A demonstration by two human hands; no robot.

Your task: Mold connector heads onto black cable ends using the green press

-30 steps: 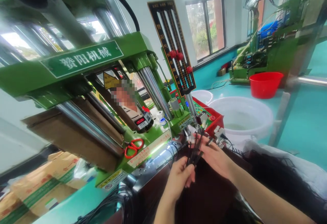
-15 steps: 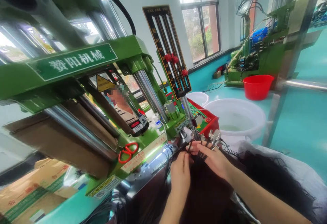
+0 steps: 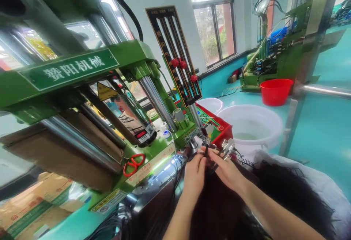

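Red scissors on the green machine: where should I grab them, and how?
Probably best by the red handle loops, coming from the person's side. They sit near the front edge of the green machine, with open holes that are easy to hook. The other end, hard to make out, seems to point toward the steel column.

- A cable (image 3: 206,150) is sitting between the left hand (image 3: 195,172) and the right hand (image 3: 225,167), before the control box (image 3: 228,132).
- Scissors (image 3: 134,163) are lying on the machine (image 3: 133,54), left of the hands.
- A tub (image 3: 270,122) is standing right of the box.
- A bucket (image 3: 275,93) is sitting behind the tub.
- Sacks (image 3: 35,200) are lying at the machine's left.
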